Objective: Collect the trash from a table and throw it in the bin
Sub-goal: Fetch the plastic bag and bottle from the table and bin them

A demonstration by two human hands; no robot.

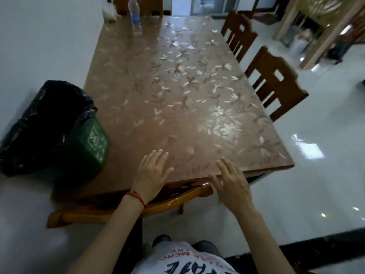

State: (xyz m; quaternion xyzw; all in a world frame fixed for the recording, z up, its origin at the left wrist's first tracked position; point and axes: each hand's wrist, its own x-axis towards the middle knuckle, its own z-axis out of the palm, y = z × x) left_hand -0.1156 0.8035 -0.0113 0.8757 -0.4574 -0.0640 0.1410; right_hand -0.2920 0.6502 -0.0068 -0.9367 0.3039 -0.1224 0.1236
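Both hands reach out over the near edge of the desk [177,99], fingers spread and relaxed, holding nothing: left hand [153,173] above the flowered top, right hand [232,182] at the rim. The bin [59,131], black-lined, sits at the desk's left corner. Far off, a water bottle [135,15] stands beside a crumpled bag [109,10].

3 wooden chairs [274,84] around the floral top, glossy white floor [316,184] beneath
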